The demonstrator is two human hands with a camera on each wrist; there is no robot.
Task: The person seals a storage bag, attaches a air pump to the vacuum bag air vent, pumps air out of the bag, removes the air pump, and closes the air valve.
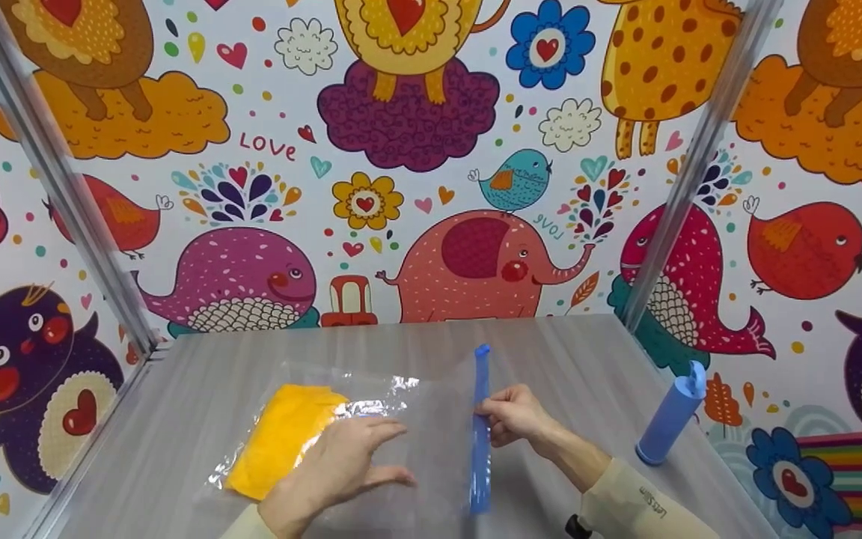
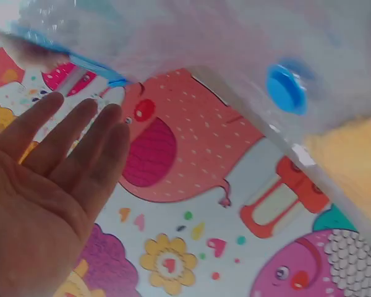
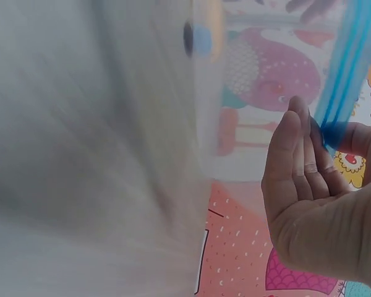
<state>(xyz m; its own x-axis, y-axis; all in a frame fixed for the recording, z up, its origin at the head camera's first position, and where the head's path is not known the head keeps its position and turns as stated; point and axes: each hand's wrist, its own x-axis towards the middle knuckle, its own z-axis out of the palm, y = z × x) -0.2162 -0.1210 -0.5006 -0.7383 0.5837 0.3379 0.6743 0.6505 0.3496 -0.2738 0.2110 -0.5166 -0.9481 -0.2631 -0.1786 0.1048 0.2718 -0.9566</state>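
A clear plastic bag [image 1: 438,404] lies across the tabletop with a folded yellow cloth [image 1: 274,442] inside its left part. Along its right edge runs a blue zip strip [image 1: 480,475]. My right hand [image 1: 517,418] pinches this strip between thumb and fingers; in the right wrist view the strip [image 3: 346,68] passes between them. Over the bag's middle, beside the cloth, my left hand [image 1: 345,460] has its fingers extended and thumb apart, holding nothing. The left wrist view shows that hand [image 2: 55,185] palm up front, and a round blue valve [image 2: 286,88] on the bag.
A blue cylindrical hand pump [image 1: 669,423] stands to the right of my right forearm, near the table's right edge. Walls printed with cartoon animals [image 1: 468,262] enclose the grey wood-grain table [image 1: 566,352] at the back and sides, with metal posts [image 1: 678,195] at the corners.
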